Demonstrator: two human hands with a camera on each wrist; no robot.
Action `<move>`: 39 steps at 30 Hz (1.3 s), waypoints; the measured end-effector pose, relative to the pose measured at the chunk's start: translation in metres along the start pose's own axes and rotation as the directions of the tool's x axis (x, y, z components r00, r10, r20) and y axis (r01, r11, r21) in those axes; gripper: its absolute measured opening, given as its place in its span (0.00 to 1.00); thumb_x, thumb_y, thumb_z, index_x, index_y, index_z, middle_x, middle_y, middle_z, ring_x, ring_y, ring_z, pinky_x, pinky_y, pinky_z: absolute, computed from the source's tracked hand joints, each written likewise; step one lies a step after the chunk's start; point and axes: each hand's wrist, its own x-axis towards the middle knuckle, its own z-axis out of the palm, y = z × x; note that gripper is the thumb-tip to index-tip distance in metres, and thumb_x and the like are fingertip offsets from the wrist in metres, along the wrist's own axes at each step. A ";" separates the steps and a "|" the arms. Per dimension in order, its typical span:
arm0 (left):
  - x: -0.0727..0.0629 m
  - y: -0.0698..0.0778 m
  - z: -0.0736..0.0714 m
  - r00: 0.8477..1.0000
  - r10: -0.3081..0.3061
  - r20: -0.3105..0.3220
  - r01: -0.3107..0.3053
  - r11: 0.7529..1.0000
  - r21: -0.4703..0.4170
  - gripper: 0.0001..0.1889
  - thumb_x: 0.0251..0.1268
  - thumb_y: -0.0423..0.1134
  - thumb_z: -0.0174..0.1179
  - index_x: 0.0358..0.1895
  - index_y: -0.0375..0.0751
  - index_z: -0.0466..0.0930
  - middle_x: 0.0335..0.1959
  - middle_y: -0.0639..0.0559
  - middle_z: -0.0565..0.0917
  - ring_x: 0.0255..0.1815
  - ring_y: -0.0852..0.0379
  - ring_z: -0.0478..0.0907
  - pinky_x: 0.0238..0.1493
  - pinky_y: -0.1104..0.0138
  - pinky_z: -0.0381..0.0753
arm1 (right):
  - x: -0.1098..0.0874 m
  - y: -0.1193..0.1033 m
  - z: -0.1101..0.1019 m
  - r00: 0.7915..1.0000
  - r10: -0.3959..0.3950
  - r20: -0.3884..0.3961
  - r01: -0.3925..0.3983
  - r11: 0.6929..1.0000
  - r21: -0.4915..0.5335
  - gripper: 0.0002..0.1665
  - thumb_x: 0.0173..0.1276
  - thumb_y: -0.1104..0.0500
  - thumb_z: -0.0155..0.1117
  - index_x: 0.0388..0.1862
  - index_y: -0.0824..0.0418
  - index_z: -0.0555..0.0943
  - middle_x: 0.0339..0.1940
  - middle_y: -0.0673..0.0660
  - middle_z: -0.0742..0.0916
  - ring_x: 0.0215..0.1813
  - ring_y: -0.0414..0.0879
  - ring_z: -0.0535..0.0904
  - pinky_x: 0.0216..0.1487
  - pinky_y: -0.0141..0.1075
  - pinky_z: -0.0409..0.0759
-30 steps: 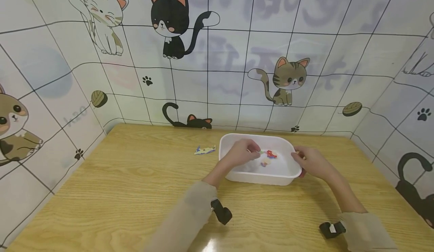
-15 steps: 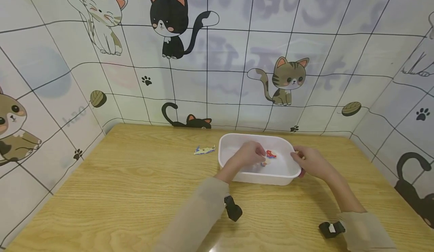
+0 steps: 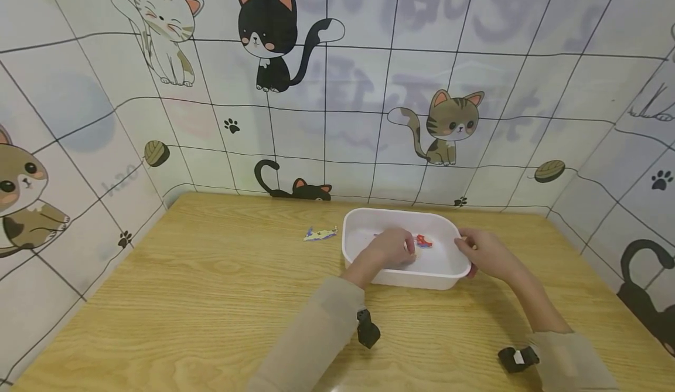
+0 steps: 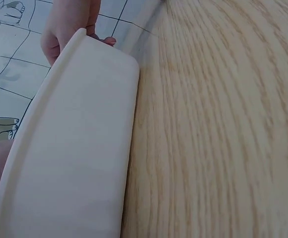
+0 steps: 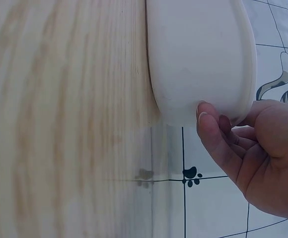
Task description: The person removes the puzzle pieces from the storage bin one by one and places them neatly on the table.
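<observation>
Nearest, at six o'clock in the head view, a beige left sleeve (image 3: 316, 336) slants up toward one o'clock, with a small black left-wrist camera (image 3: 368, 329) on its right. A matching right sleeve (image 3: 572, 357) enters from five o'clock, with its own black right-wrist camera (image 3: 518, 358); that forearm leans toward eleven. Both arms reach forward over the wood-grain tabletop (image 3: 211, 292).

A white tray (image 3: 422, 280) sits on the tabletop, a little right of centre. The left hand (image 3: 389, 248) passes over the tray's near rim at seven o'clock and dips inside, back of the hand uppermost, fingers bent downward and pointing toward three. Its fingertips are mostly hidden, so I cannot tell whether they pinch anything; a pale orange piece (image 3: 414, 255) shows close by them.

The right hand (image 3: 484, 252) is at the tray's three o'clock end, gripping its rim: the thumb lies over the edge while the fingers curl up against the outer wall, which the right wrist view shows plainly.

Inside the tray, near the left fingertips at two o'clock, lies a small red piece (image 3: 423, 241). Outside, off the tray's nine-to-ten o'clock side, a jagged yellow-and-blue piece (image 3: 320, 235) lies flat on the tabletop. Farthest, at twelve, stands a backdrop (image 3: 353, 134) of black grid lines and cartoon cats.
</observation>
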 end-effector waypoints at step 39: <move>-0.030 -0.017 -0.033 0.977 0.063 -0.203 -0.150 0.880 -0.451 0.03 0.67 0.36 0.67 0.37 0.41 0.84 0.30 0.57 0.85 0.29 0.63 0.81 0.31 0.73 0.76 | 0.000 0.001 0.001 1.000 0.001 -0.010 -0.001 1.000 -0.004 0.28 0.80 0.63 0.53 0.67 0.83 0.63 0.33 0.60 0.85 0.20 0.47 0.82 0.23 0.42 0.83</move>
